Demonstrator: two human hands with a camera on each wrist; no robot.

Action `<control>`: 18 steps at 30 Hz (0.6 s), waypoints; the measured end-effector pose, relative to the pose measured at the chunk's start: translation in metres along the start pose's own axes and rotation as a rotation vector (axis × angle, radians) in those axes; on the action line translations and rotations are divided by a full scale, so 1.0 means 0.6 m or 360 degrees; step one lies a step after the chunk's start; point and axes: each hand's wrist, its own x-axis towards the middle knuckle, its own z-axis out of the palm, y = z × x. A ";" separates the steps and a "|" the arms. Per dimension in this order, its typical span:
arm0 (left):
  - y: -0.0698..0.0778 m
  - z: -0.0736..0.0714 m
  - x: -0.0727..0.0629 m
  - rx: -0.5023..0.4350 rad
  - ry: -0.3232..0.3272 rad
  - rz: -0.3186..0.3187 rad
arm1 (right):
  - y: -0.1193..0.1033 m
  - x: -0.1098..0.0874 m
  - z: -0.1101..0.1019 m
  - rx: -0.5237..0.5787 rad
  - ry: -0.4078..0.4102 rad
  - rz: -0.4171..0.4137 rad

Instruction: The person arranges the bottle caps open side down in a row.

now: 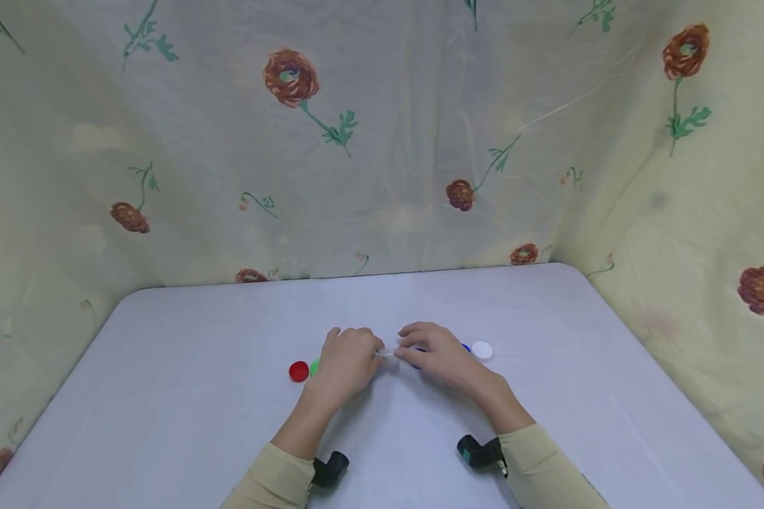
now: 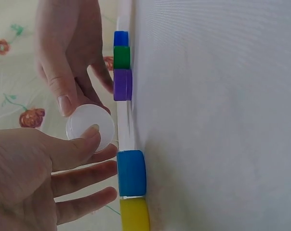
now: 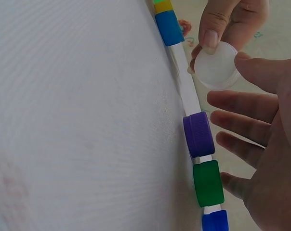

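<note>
My left hand (image 1: pixel 351 359) pinches a translucent white bottle cap (image 2: pixel 83 120) by its flat face, thumb on the front, the other fingers stretched out. The cap is held on edge, a little above the table. My right hand (image 1: pixel 442 355) is at the cap's opposite side, thumb tip right at the rim and fingers spread fairly straight. Below the left fingers stand a light blue cap (image 2: pixel 132 173) and a yellow cap (image 2: pixel 135 215). By the right fingers are a purple cap (image 3: pixel 199 134), a green cap (image 3: pixel 208 184) and a blue cap (image 3: pixel 216 221).
On the white table (image 1: pixel 197 396), a red cap (image 1: pixel 298 371) and a light green cap (image 1: pixel 314 367) lie left of the hands. A white cap (image 1: pixel 482 350) sits at the right end of the row. Flowered cloth (image 1: pixel 395 141) hangs behind the table.
</note>
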 end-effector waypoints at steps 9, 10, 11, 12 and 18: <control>0.002 0.000 -0.001 0.0014 0.0018 -0.0034 | -0.005 0.000 0.002 -0.0078 0.0078 -0.0020; 0.002 0.000 -0.001 0.0015 0.0019 -0.0036 | -0.006 0.000 0.002 -0.0103 0.0091 -0.0026; 0.002 0.000 -0.001 0.0014 0.0019 -0.0039 | -0.007 0.000 0.002 -0.0135 0.0107 -0.0048; 0.002 0.000 -0.001 0.0014 0.0016 -0.0042 | -0.007 -0.001 0.002 -0.0168 0.0120 -0.0071; 0.002 0.002 -0.001 -0.0044 -0.0010 -0.0049 | -0.006 -0.002 0.004 -0.0342 0.0179 -0.0199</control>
